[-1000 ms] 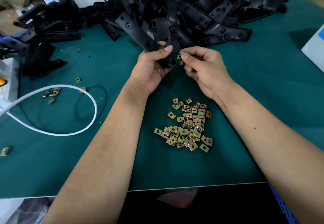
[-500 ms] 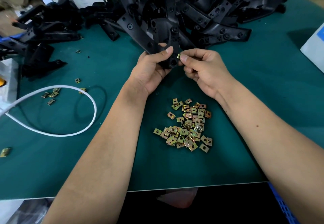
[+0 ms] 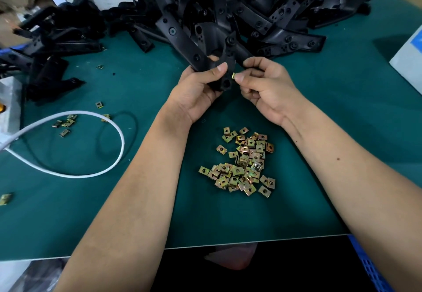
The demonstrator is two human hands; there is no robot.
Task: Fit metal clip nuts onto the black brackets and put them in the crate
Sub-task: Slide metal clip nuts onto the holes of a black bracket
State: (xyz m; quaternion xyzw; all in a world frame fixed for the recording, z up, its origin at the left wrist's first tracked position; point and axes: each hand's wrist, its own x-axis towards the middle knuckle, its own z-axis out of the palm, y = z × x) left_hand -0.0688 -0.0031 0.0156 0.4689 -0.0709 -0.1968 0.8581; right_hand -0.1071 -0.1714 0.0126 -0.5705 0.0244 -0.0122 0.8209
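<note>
Green desk (image 3: 342, 132), bracket heap (image 3: 262, 13) along its far edge. Left hand (image 3: 201, 90) grips one stiff black bracket (image 3: 205, 56) mid-length; right hand (image 3: 267, 88) pinches a small, light, probably slippery clip nut (image 3: 233, 76) against its end. Spare nuts (image 3: 242, 161) lie mid-desk.

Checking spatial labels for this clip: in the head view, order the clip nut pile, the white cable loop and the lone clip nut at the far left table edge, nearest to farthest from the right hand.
From the right hand:
1. Clip nut pile, just below it, between the forearms.
2. White cable loop, left of the left forearm.
3. Lone clip nut, far left edge.
</note>
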